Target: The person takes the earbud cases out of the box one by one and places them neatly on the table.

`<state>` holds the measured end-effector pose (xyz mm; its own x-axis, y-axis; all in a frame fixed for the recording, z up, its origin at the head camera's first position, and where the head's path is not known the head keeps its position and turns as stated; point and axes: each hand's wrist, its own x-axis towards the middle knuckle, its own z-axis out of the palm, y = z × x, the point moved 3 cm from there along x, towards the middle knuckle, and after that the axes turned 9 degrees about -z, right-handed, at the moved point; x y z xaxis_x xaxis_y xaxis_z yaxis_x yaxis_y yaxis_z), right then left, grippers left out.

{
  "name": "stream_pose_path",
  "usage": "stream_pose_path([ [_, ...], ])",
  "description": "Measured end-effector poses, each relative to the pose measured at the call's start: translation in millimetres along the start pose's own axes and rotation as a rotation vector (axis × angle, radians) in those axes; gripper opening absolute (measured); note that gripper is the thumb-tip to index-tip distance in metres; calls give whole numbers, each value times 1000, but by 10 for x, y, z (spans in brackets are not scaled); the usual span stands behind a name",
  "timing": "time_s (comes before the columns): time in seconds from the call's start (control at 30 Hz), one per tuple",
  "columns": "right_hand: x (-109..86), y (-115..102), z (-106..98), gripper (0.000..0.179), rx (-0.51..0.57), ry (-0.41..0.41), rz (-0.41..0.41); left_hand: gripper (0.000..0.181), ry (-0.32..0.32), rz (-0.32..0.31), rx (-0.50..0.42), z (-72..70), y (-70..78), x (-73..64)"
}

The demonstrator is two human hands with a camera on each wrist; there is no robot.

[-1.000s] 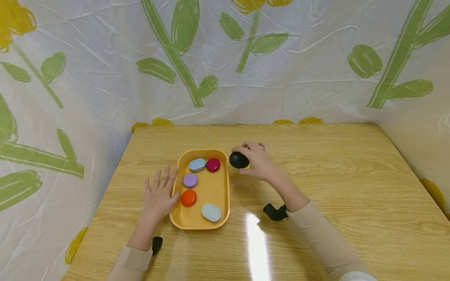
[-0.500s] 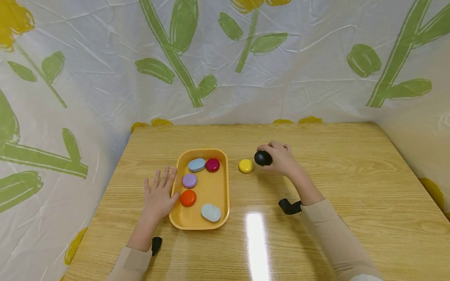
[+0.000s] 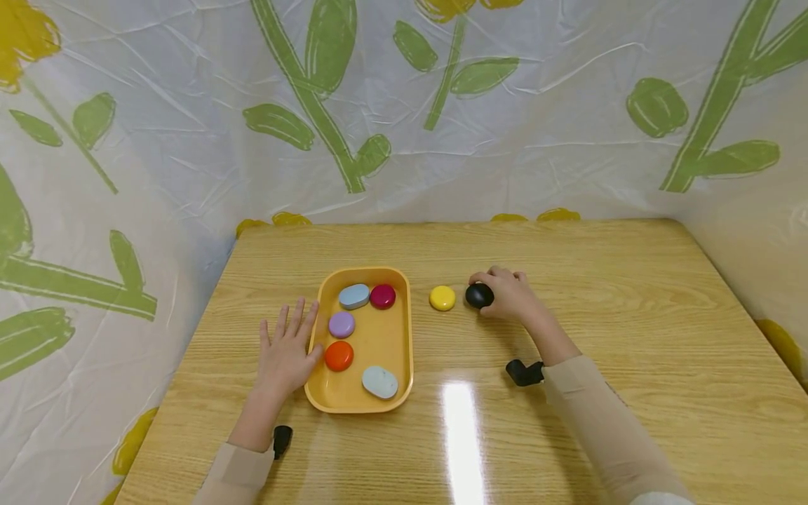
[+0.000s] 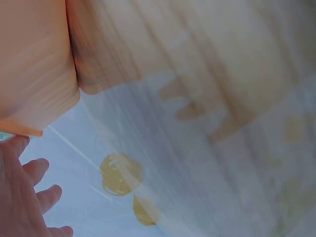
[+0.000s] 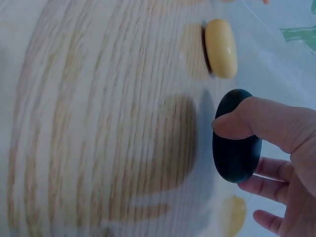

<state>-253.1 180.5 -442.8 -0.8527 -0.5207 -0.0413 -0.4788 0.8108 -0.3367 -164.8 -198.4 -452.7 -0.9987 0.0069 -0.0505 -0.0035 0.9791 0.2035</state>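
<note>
My right hand (image 3: 510, 298) grips a smooth black oval stone (image 3: 478, 296), thumb on one side and fingers on the other. In the right wrist view the black stone (image 5: 236, 148) is close over the table. Just left of it lies a round yellow stone (image 3: 442, 299) on the wood. My left hand (image 3: 285, 358) spreads its straight fingers along the left rim of the yellow-orange tray (image 3: 385, 337), thumb at the edge. Inside the tray lie a light blue stone (image 3: 355, 296), a dark red one (image 3: 382, 297), a purple one (image 3: 341, 325), an orange-red one (image 3: 339, 356) and a pale grey one (image 3: 380, 382).
The wooden table (image 3: 600, 294) stretches to the right of the hand. Behind it hangs a pale sheet (image 3: 536, 126) with green leaves and yellow flowers. Black wrist-worn pieces stick out beside the right wrist (image 3: 524, 373) and the left wrist (image 3: 282, 442).
My right hand has carried the black stone to the right from beside the tray, past the yellow stone, then lowered it slightly. The yellow stone came into full view. My left hand stays put.
</note>
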Motion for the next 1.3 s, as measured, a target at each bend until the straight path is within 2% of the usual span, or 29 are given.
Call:
stream_pose_path([
  [0.4,22,27,62,54,25,-45,27,68,13,-1,10,1,6,-11],
  [0.63,8,6,57,55,51,-66,34,68,-4,-4,4,-5,17,-2],
  [0.83,-11,2,34,64,56,-65,31,68,1,-6,11,-1,16,-6],
  [0.93,-4,-38,1,65,41,-30,27,68,3,-7,15,-1,16,-8],
  [1.0,10,-102,-30,63,29,21,7,68,3,-9,13,-2,15,-10],
  [1.17,60,-356,-85,60,-22,159,-92,68,2,-13,11,1,11,-10],
  [1.3,91,-602,-77,58,-71,220,-183,68,1,-13,16,3,11,-7],
])
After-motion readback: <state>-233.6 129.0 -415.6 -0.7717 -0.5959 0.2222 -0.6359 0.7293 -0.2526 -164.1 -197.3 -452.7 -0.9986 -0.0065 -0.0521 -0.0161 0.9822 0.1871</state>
